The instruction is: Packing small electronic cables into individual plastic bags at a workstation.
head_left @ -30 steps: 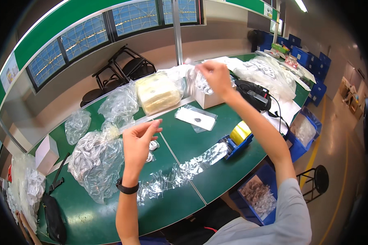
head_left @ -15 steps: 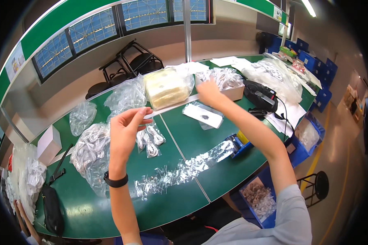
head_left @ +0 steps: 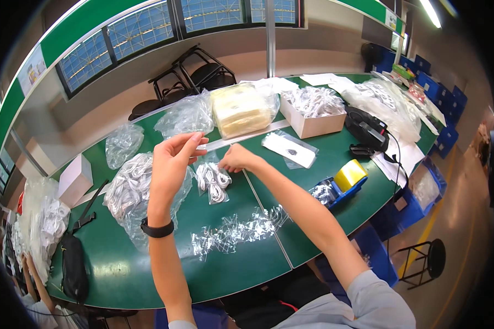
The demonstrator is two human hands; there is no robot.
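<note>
My left hand (head_left: 173, 162) is raised above the table, thumb and fingers pinched together. A small white piece (head_left: 202, 147) shows at its fingertips; its kind is too small to tell. My right hand (head_left: 238, 158) reaches across to the right edge of some coiled white cables (head_left: 213, 181) in clear bags. Its fingers are closed, and what they hold, if anything, is hidden. To the left of the cables lies a big clear bag of more white cables (head_left: 127, 186). A flat white packet (head_left: 291, 149) in a clear sleeve rests to the right of my right hand.
Small clear and white scraps (head_left: 236, 233) spread over the green table (head_left: 225, 279). A blue tape dispenser (head_left: 343, 189) with yellow tape stands right. Behind are a carton of white cables (head_left: 315, 123), a yellowish wrapped stack (head_left: 241, 109) and a black bag (head_left: 365, 129). Another person's arms (head_left: 35, 279) show far left.
My right hand has come back from the carton of cables, leftward and nearer, to the bagged cables. My left hand stays raised in its pinch. The view has shifted slightly.
</note>
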